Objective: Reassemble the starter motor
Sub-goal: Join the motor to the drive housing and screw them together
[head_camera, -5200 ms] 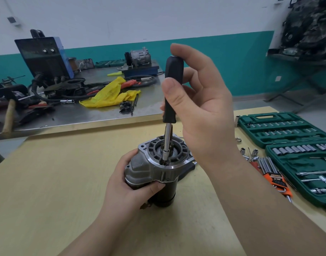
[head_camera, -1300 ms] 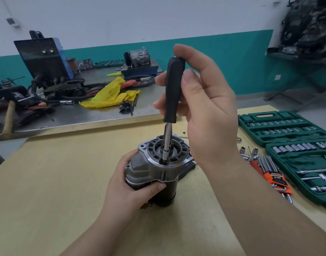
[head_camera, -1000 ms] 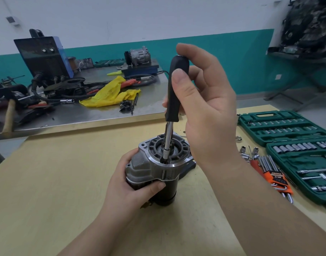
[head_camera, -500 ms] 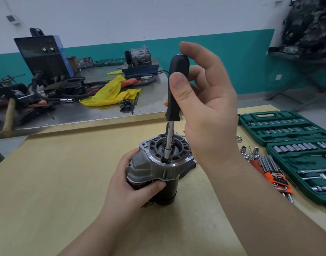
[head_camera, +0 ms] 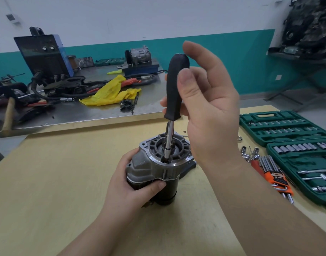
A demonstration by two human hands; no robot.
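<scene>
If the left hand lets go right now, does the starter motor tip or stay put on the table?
Probably tippy. The starter motor stands on end on its narrow black body, with the wider metal housing on top, so it looks top-heavy. The driver held by the right hand leans into the housing, which could push it sideways. The left hand grips it, likely for that reason.

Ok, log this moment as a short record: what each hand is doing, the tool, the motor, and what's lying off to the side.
left hand: grips the starter motor body, steadying it upright on the table
right hand: thumb and fingers pinch the driver handle
driver: near vertical, tip down inside the motor's open top housing
fastener at tip: hidden
socket set: open, on the right
hex keys: beside the set, in an orange holder
</scene>
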